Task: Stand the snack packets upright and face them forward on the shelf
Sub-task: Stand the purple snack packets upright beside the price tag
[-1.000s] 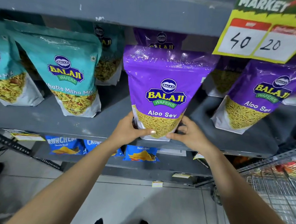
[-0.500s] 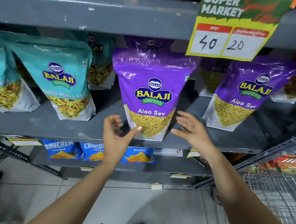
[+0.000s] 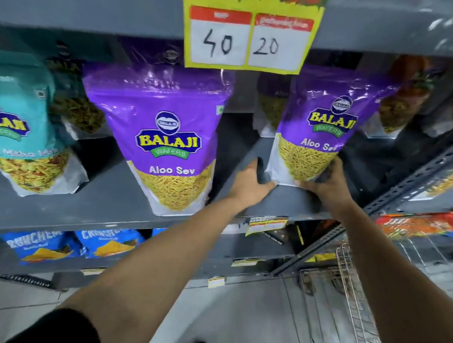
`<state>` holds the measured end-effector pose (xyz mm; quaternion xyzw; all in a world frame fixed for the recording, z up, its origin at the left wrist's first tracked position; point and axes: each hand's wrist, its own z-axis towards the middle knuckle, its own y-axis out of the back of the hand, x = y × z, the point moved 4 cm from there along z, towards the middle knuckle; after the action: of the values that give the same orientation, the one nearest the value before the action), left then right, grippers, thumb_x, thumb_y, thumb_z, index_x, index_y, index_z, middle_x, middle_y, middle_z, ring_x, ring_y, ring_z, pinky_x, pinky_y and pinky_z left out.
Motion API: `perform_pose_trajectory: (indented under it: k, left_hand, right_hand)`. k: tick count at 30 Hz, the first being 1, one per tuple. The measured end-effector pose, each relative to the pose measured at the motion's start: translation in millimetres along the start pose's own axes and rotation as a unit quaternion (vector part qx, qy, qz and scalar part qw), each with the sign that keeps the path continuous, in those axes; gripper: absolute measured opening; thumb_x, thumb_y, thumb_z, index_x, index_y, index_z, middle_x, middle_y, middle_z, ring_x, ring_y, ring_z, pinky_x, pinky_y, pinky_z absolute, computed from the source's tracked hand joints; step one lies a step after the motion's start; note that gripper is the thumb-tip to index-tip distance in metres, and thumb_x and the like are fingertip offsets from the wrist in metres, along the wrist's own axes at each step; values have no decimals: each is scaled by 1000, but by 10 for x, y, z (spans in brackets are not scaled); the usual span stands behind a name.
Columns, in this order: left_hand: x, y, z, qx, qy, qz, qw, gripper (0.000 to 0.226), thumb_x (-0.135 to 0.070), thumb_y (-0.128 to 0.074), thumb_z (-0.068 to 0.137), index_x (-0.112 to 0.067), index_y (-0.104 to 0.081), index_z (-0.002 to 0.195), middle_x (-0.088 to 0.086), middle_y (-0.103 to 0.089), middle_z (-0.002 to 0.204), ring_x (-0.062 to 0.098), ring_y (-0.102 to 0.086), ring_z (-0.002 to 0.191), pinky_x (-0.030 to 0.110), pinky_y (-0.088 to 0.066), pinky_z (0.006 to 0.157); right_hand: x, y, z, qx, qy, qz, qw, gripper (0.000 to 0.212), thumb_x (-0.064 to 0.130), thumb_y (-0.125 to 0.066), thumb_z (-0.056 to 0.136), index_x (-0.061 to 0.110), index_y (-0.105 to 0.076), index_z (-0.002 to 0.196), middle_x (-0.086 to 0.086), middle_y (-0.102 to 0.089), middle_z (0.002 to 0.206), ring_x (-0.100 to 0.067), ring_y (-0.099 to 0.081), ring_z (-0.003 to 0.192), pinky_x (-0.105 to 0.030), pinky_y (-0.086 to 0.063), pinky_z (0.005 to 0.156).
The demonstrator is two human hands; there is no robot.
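Note:
Two purple Aloo Sev packets stand on the grey shelf. The middle packet stands upright, label forward, with no hand on it. The right packet leans a little to the right. My left hand grips its lower left corner and my right hand grips its lower right corner. A teal Khatta Mitha Mix packet stands at the left. More purple and teal packets stand behind, partly hidden.
A yellow price tag reading 40 and 20 hangs from the shelf above. Blue Crunchem packets lie on the lower shelf. A wire trolley stands at the lower right, beside a neighbouring rack with orange packets.
Both hands let go of the middle purple packet, moved right and took hold of the right purple packet at its base. The view shifted right.

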<state>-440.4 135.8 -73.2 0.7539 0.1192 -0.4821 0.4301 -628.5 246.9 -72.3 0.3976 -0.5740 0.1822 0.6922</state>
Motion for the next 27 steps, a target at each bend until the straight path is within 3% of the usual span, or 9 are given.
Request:
perform_pose_trajectory:
  k: [2, 4, 6, 9, 13, 16, 19, 24, 27]
  left_hand:
    - [-19, -144, 136, 18, 5, -12, 1000, 65, -37, -70, 81, -15, -50, 139, 7, -61, 138, 28, -55, 129, 34, -46, 102]
    - [-16, -238, 129, 2, -5, -40, 999, 51, -31, -67, 78, -21, -62, 128, 1, -70, 126, 23, -62, 120, 35, -50, 98]
    - [24, -297, 42, -9, -7, -76, 997, 46, -23, -63, 77, -25, -67, 122, -2, -74, 118, 19, -65, 114, 34, -52, 96]
    - [60, -356, -139, 0, -16, -98, 995, 50, -23, -52, 69, -25, -69, 116, 0, -76, 112, 20, -67, 111, 35, -53, 96]
    - [105, -428, -297, 17, -14, -105, 994, 49, -23, -54, 68, -24, -69, 115, 4, -76, 110, 25, -68, 109, 41, -54, 96]
    - [108, -433, -362, 20, -17, -101, 995, 45, -21, -53, 70, -16, -69, 111, 3, -74, 98, 26, -67, 95, 41, -53, 97]
    - [110, -418, -391, 22, -11, -122, 992, 45, -17, -55, 69, -8, -67, 112, -5, -63, 91, 14, -53, 86, 39, -51, 98]
    - [111, -380, -447, 34, -3, -113, 993, 48, -20, -57, 67, -11, -67, 114, 9, -74, 106, 18, -61, 91, 40, -50, 100]
    - [122, -349, -501, 46, 6, -106, 993, 50, -22, -56, 66, -12, -65, 114, 2, -72, 101, 16, -60, 90, 41, -52, 99]
  right_hand:
    - [-71, 35, 81, 24, -19, -13, 999, 112, 29, -99, 47, 17, -36, 139, -10, -58, 139, -25, -58, 125, -43, -52, 102]
    - [-62, 38, 68, 38, -21, -7, 999, 102, 12, -93, 58, 12, -35, 141, -12, -57, 140, -16, -61, 118, -24, -54, 92]
    - [-70, 71, 23, 47, -16, -2, 999, 96, 0, -87, 63, 9, -33, 142, -12, -57, 138, -3, -63, 109, -16, -53, 84]
    - [-132, 160, -99, 67, -14, -9, 998, 97, 7, -89, 65, 14, -33, 144, -10, -57, 139, -12, -61, 117, -27, -50, 94]
    - [-181, 261, -244, 81, -21, -23, 996, 113, 50, -94, 49, 25, -36, 142, -4, -60, 137, -22, -57, 128, -42, -47, 104]
    - [-201, 278, -295, 81, -20, -24, 996, 102, 24, -94, 59, 19, -35, 143, -9, -58, 137, -26, -56, 128, -45, -47, 106]
    - [-246, 279, -318, 81, -12, -20, 996, 91, -3, -84, 69, 12, -35, 143, -11, -58, 135, -28, -55, 129, -36, -49, 104]
    - [-277, 254, -339, 77, -19, 11, 997, 91, -10, -80, 69, 10, -32, 144, -14, -58, 133, -29, -57, 126, -22, -54, 94]
    - [-270, 223, -392, 85, -24, 31, 996, 96, 5, -88, 64, 11, -34, 143, -17, -58, 137, -33, -56, 129, -28, -53, 98]
